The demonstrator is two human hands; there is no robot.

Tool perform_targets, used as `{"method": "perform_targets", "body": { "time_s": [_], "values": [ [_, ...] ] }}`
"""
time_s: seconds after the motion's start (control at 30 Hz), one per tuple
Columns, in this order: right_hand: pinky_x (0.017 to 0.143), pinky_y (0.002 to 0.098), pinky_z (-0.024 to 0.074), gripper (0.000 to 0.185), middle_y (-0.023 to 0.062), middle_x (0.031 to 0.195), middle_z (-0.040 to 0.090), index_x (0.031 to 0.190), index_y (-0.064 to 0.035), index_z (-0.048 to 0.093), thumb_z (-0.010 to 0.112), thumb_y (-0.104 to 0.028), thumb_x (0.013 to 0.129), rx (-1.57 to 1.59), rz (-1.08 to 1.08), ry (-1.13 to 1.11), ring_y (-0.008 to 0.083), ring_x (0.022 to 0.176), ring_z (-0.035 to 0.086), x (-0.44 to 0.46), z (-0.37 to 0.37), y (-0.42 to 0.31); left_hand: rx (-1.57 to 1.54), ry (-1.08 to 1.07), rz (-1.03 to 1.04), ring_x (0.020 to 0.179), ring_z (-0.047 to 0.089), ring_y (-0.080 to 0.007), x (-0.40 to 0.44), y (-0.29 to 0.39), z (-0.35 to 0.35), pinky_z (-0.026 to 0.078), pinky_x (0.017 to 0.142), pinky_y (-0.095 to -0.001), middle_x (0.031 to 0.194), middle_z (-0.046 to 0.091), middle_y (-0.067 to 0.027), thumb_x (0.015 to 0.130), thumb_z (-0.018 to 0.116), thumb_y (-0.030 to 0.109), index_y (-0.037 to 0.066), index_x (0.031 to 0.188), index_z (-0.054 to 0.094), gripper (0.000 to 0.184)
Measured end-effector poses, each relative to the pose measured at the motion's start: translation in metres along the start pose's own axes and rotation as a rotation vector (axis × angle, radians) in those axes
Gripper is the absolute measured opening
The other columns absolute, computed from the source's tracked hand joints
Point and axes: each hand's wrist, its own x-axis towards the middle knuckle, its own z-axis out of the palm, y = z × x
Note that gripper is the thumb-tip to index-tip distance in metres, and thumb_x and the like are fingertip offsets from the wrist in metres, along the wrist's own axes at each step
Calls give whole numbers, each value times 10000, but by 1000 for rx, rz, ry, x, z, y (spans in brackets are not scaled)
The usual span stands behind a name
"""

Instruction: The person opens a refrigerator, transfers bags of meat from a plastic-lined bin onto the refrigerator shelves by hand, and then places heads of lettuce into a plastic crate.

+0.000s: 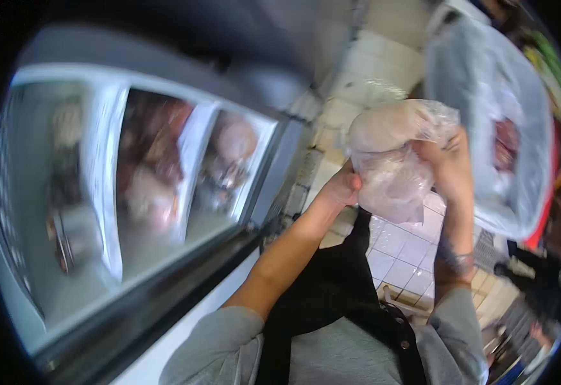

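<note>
Both hands hold a clear plastic bag of pale, rounded contents (393, 170), which look like raw poultry, in front of my chest. My left hand (348, 184) supports its lower left side, with the thumb against the plastic and the other fingers hidden behind it. At the upper right, my right hand (448, 163) is closed on the bag, its fingers partly covered by crumpled film. The bag's wrinkled lower part hangs between the wrists. What exactly lies inside is blurred by the plastic.
To the left, a lit cabinet (121, 192) with white dividers contains blurred bagged meat (155, 154). A red bin with a clear liner (450, 70) stands at right with dark red meat (505, 142) inside. White tiles (399, 256) cover the floor. Another person's hand (538, 333) appears lower right.
</note>
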Motion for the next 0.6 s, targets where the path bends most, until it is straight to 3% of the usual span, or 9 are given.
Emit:
{"method": "perform_targets", "body": {
  "time_s": [0.03,0.13,0.2,0.27,0.3,0.33,0.43,0.5,0.6],
  "values": [
    [647,286,475,208,70,863,666,978,24,618,629,-38,780,-100,109,-64,150,707,610,3,33,24,-52,118,33,1217,482,-276,-29,1,-21,374,1042,-440,1330,486,-126,537,866,444,47,1383,354,1066],
    [753,393,461,346,193,966,598,1057,34,544,624,-223,838,-346,-205,19,320,856,585,7,136,125,-146,491,99,1176,521,-286,-109,-12,-89,422,1011,-434,1298,515,-134,714,744,402,16,1364,376,841],
    [863,463,412,492,277,1048,506,1106,39,475,596,-369,858,-400,-70,-96,443,992,491,5,181,169,-91,688,127,1183,517,-297,-160,-17,-138,429,1006,-445,1301,512,-148,824,637,350,10,1353,394,675],
    [877,475,409,511,278,1066,511,1094,53,469,597,-381,858,-325,-64,-170,438,999,499,-4,224,218,204,930,104,1183,516,-306,-203,-6,-159,435,1000,-456,1303,511,-156,856,583,344,17,1342,412,611],
    [894,461,412,558,290,1087,509,1135,73,454,593,-393,860,-216,-19,-343,440,1012,501,-10,234,229,369,1003,104,1181,517,-310,-228,2,-178,438,997,-460,1300,512,-160,864,557,354,19,1339,416,598],
    [901,420,423,565,269,1132,518,1202,60,461,585,-383,875,-36,-141,-291,390,1048,518,-24,248,247,535,1083,93,1179,518,-314,-252,11,-197,441,994,-464,1298,513,-165,873,532,364,21,1336,420,587],
    [897,367,436,523,220,1152,542,1237,20,494,579,-361,889,278,171,-459,324,1042,546,-49,252,289,287,1324,313,1165,526,-321,-260,59,-198,436,995,-482,1278,528,-170,892,462,382,31,1329,430,561],
    [884,330,445,420,157,1122,596,1204,-14,547,596,-293,893,263,318,-426,251,1004,576,-73,255,334,292,1480,471,1154,533,-326,-262,94,-210,432,993,-500,1252,548,-162,901,433,378,46,1313,452,529],
    [882,320,446,383,135,1101,626,1189,-12,557,617,-233,882,255,449,-396,223,1004,587,-100,248,392,401,1336,649,1159,522,-321,-326,158,-290,410,1004,-487,1254,541,-164,878,497,369,60,1310,452,532]
  ]
}}
